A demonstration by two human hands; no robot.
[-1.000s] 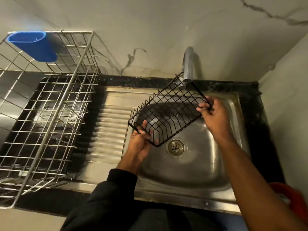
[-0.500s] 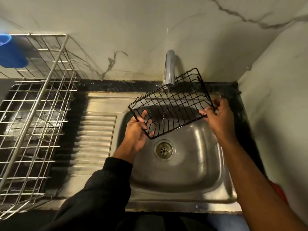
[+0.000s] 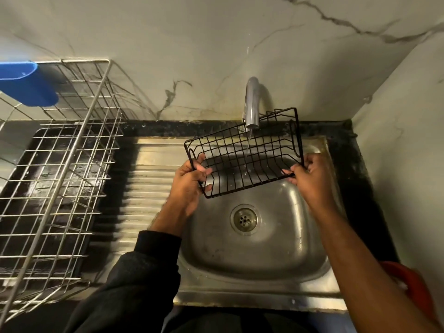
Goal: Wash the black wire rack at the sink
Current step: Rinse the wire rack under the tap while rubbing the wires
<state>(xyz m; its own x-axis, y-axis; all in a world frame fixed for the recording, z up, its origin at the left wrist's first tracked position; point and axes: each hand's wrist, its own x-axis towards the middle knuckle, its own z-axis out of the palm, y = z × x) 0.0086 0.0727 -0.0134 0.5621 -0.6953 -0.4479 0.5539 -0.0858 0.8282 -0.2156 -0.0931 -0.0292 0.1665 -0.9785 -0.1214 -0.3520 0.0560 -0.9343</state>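
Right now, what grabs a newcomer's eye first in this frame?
The black wire rack, gripped at its ends by the left hand and right hand, sits tilted over the steel sink under a thin stream from the tap. To the left, a large silver dish rack carries a blue plastic holder on its far rim.
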